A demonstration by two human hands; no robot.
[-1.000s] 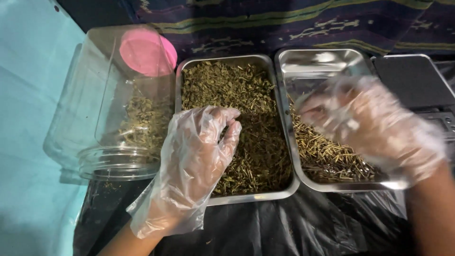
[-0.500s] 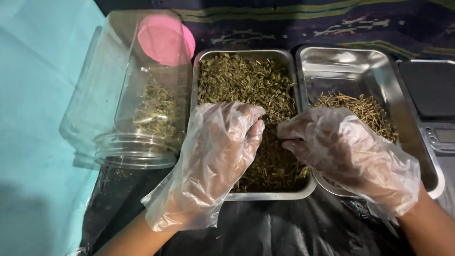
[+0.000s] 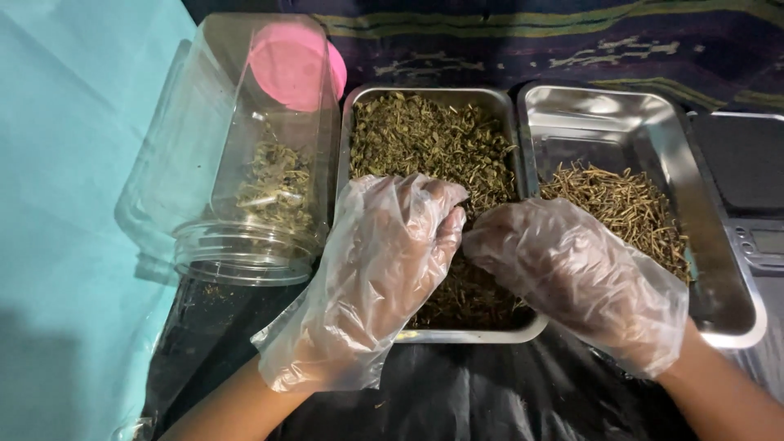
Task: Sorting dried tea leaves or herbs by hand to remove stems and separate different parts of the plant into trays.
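Both hands in loose clear plastic gloves, over the left metal tray (image 3: 523,327), which is full of dried green-brown herb bits (image 3: 425,139).

Left hand (image 3: 380,269): palm down, fingers curled w/ tips dipping into the herbs near tray centre. Looks like a loose pinch or rake, but can't tell if anything is actually grasped; glove film hides the fingertips.

Right hand (image 3: 584,278): comes in from approx 4 o'clock, lies across the rim between the two trays, fingertips pointing to 9 o'clock and almost meeting the left hand's tips. Fingers bent inward; can't tell whether it's gripping herbs or just touching them.

Herbs: heaped from 12 o'clock end of left tray down to the hands, darker at the 6 o'clock end under the palms.

Right tray (image 3: 604,110), also metal, sits just beside the left one at 3 o'clock. It holds a smaller pile of pale thin stems (image 3: 629,204) in its lower half; upper half bare steel.

At 9 o'clock of the left tray: clear plastic jar (image 3: 237,163) lying tilted, mouth toward the person, some herb scraps inside, pink lid (image 3: 290,65) seen thru its far end.

Far 3 o'clock: a dark digital scale (image 3: 747,171), partly cut off. All on black plastic sheet (image 3: 457,392); teal cloth (image 3: 73,204) on the 9 o'clock side.
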